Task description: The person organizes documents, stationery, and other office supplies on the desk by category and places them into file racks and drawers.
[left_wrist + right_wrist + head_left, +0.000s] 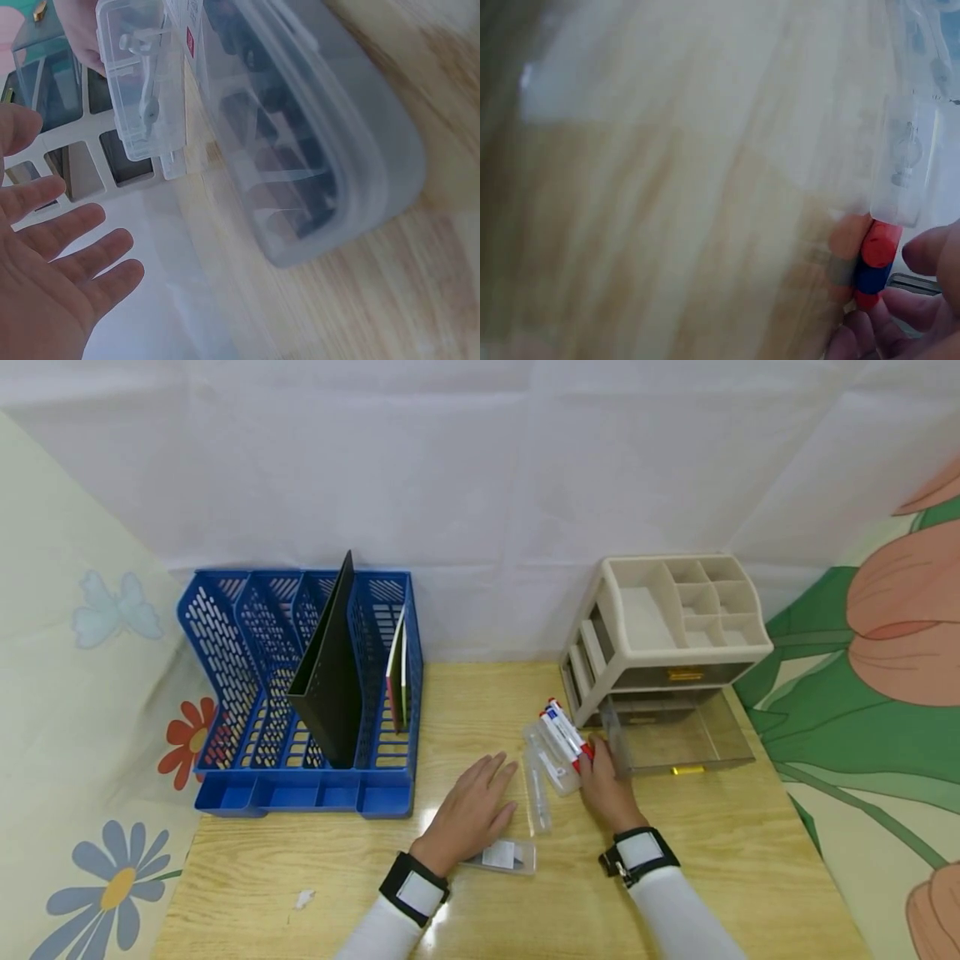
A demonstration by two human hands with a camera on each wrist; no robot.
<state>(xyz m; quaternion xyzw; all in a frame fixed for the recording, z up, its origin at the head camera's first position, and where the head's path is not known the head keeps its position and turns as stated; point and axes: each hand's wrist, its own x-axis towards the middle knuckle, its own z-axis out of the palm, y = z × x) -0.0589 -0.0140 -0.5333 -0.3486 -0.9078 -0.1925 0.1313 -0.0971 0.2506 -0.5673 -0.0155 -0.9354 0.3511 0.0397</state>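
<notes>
My right hand (606,787) grips the near ends of several whiteboard markers (564,733) with red and blue caps. In the right wrist view, its thumb and curled fingers are around the marker ends (880,247). The markers overlap a clear case (561,778) beside the drawer. My left hand (468,810) has its fingers spread, palm down, near the table. Below it is a clear plastic box (517,857) with a white label, which looms large with dark contents in the left wrist view. A slim clear case (537,793) lies between the hands.
A beige desk organizer (693,656) stands at the right, its clear lower drawer (686,747) pulled out beside my right hand. At the left, a blue file rack (300,793) holds a black folder (333,693) and thin books (397,681). A paper scrap (303,899) lies in front.
</notes>
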